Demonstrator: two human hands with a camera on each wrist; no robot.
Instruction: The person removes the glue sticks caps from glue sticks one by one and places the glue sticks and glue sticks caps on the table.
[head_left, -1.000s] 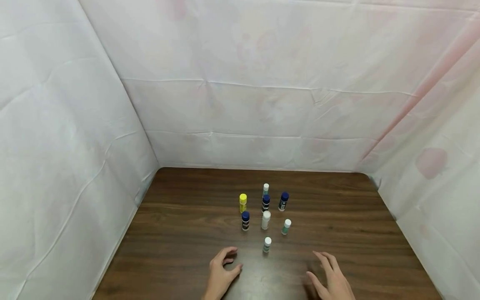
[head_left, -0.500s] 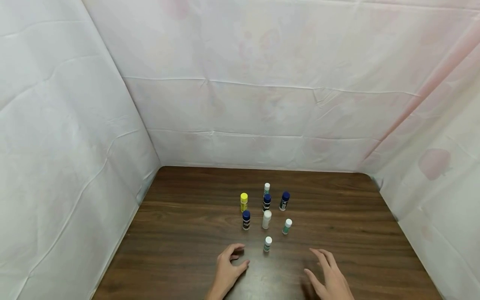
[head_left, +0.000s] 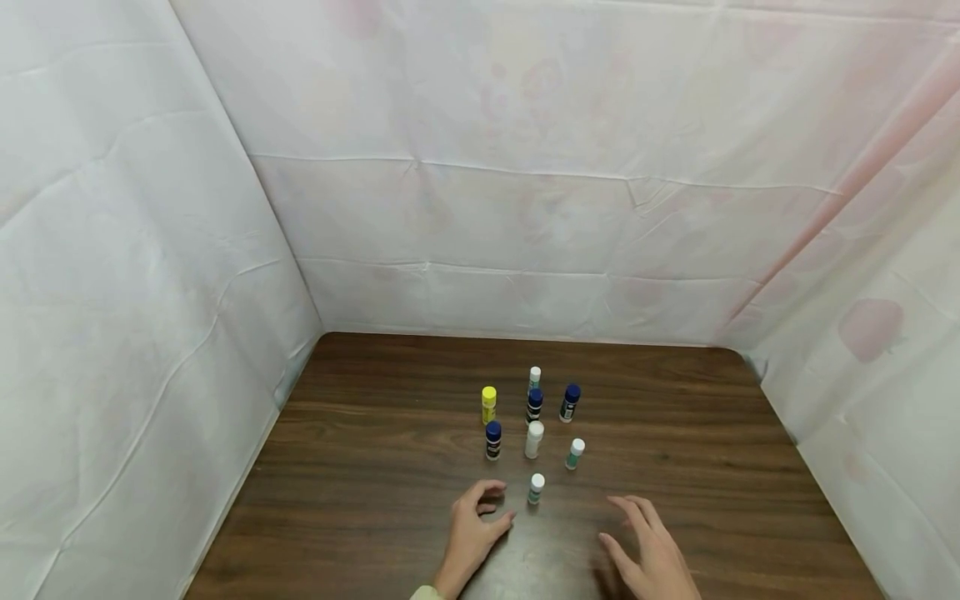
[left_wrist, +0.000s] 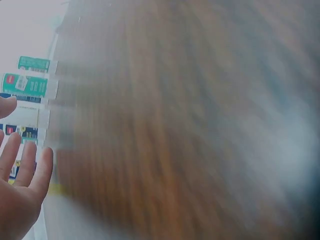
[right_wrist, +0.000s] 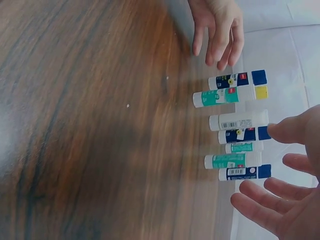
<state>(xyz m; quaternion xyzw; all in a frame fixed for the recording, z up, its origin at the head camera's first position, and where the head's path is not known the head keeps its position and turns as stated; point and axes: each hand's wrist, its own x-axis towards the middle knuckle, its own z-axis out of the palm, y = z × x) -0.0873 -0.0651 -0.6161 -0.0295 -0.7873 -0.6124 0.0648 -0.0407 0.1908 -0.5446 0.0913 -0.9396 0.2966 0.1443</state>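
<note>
Several small capped tubes stand upright on the table. Nearest the hands is a green one with a white cap (head_left: 536, 489), and my left hand (head_left: 474, 532) hovers just left of it, fingers bent loosely, holding nothing. To its right, with a wider gap, my right hand (head_left: 649, 550) is spread and empty. Behind stand a blue-capped tube (head_left: 492, 441), a white tube (head_left: 533, 440) and another green tube (head_left: 575, 454). Farther back are a yellow tube (head_left: 488, 405), two more blue-capped ones and a white-capped one. The right wrist view shows my left hand (right_wrist: 218, 31) beside the row.
The brown wooden table (head_left: 360, 467) has rounded far corners. Pale cloth walls enclose it at the back (head_left: 465, 217), on the left (head_left: 150, 300) and on the right (head_left: 870, 400).
My left hand has moved right and slightly forward, closer to the front green tube. My right hand has shifted slightly left. The tubes stand in the same arrangement.
</note>
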